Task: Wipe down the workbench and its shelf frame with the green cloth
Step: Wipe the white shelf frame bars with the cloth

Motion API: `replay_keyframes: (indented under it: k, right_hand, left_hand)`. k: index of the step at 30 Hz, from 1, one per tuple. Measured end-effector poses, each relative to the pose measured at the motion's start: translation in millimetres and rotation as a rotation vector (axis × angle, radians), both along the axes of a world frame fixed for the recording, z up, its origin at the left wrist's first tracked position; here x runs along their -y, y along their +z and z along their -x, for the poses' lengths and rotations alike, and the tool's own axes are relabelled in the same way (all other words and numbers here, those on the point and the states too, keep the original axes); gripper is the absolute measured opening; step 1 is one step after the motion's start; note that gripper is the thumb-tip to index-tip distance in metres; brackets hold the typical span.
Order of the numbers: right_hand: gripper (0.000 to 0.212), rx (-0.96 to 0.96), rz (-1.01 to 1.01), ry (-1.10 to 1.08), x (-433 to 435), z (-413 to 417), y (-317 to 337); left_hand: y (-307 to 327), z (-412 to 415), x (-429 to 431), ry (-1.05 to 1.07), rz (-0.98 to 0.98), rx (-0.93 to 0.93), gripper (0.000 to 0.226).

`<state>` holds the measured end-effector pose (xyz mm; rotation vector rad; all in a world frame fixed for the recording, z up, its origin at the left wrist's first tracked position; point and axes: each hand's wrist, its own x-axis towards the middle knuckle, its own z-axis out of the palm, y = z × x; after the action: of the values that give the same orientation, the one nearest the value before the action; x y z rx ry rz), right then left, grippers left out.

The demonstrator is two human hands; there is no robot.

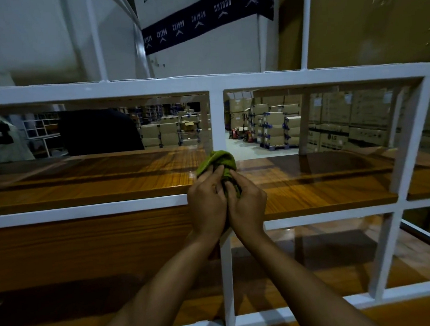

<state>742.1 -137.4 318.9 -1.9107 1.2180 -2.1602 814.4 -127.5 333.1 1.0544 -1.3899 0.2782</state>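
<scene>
The green cloth (220,161) is bunched up between both hands at the middle of the view. My left hand (207,201) and my right hand (248,202) are pressed together and closed around it, just in front of the white vertical post (217,117) of the shelf frame. The cloth's top sticks out above my fingers over the wooden shelf board (97,182). The white front rail (86,211) of that shelf runs behind my hands. Part of the cloth is hidden inside my palms.
A white top rail (204,83) crosses the view above. Large cardboard boxes (371,19) sit on the upper shelf. A lower wooden shelf (303,265) lies beneath. Stacked warehouse cartons (344,114) and a dark shape (98,131) show through the frame.
</scene>
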Motion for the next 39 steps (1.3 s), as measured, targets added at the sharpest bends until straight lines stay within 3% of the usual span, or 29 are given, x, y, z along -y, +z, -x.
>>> replay_keyframes:
  k: [5,14,19,23,32,39]
  right_hand:
    - [0.022,-0.024,0.021,-0.007,1.0,-0.7,13.1]
    - [0.022,0.05,0.075,-0.005,8.4,-5.3,114.8]
    - [0.027,0.045,0.074,0.01,13.6,-2.5,133.4]
    - [0.028,0.041,0.051,0.041,12.1,-2.4,116.4]
    - [0.028,0.048,0.049,0.013,16.1,-8.1,15.2]
    - [0.032,-0.081,-0.021,0.017,13.5,-2.0,-32.3]
  left_hand:
    - [13.1,-3.5,-3.7,-0.01,0.02,-0.022,0.03]
    - [108.8,-0.2,7.0,-0.04,0.173,-0.141,0.025]
    - [122.6,-0.9,8.7,-0.048,0.203,-0.151,0.025]
    - [105.2,-2.5,10.6,-0.067,0.192,-0.126,0.023]
    - [15.9,-23.5,8.8,-0.032,0.125,0.239,0.033]
    - [-28.9,-30.5,12.5,0.053,0.162,0.387,0.031]
